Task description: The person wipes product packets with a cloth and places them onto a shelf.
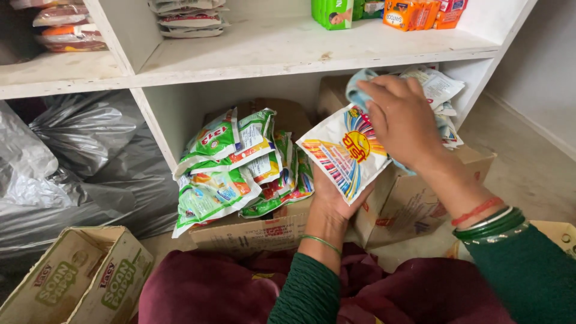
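A small shop's storeroom is suggested: white shelves (pixel 288 51) are stocked with packaged goods, sachets (pixel 231 162) are piled on cartons (pixel 252 231), and black sacks (pixel 90 162) are stowed below.

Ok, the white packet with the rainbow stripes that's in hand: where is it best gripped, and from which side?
Probably by its lower edge, from underneath. The white striped packet stands nearly upright, its bottom resting in the left hand. The right hand, holding a light-blue cloth, covers its upper right corner, so that side is taken.
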